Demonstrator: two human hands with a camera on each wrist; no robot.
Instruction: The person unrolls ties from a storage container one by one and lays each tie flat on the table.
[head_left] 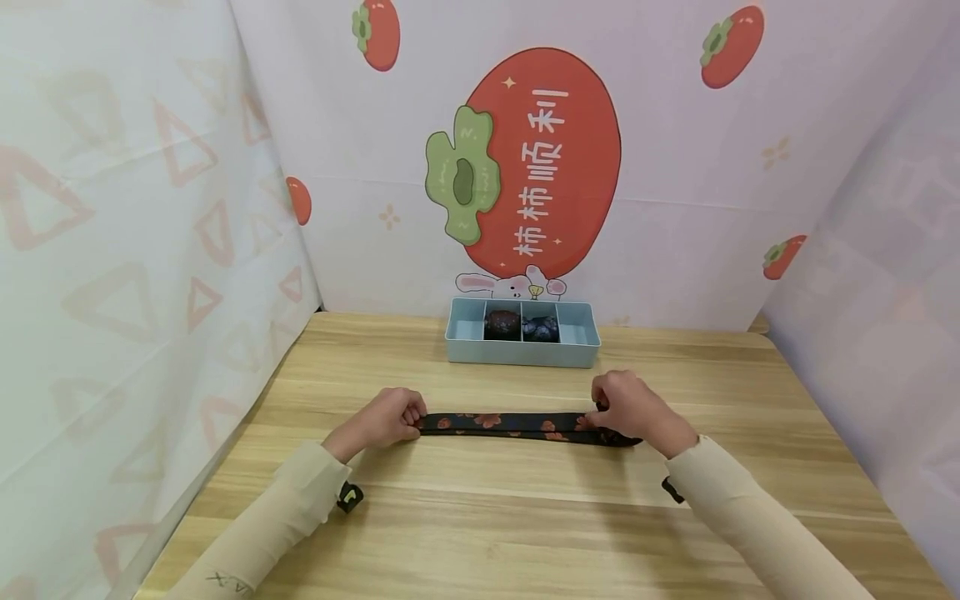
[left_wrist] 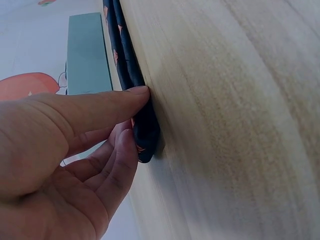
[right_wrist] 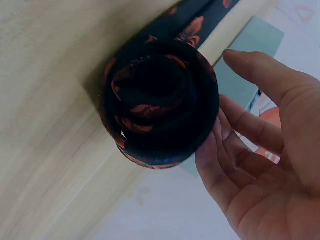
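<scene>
A dark necktie with orange-red flowers [head_left: 487,422] lies stretched sideways across the table, its right end wound into a roll [right_wrist: 150,105]. At the flat left end, my left hand [head_left: 390,417] pinches the folded fabric between thumb and fingers, close to the tabletop. My right hand [head_left: 630,407] is at the roll. In the right wrist view its fingers [right_wrist: 220,165] bend against the side of the roll, while the thumb stands a little apart from it. Seen from the end, the coil shows loose inner layers. From above, the right hand partly hides the roll.
Behind the necktie, a light blue divided box [head_left: 522,353] stands near the back wall. Its two middle compartments hold dark bundles, one reddish [head_left: 502,324] and one bluish [head_left: 541,327]. Printed cloth [head_left: 375,250] hangs behind and at both sides of the wooden table [head_left: 480,533].
</scene>
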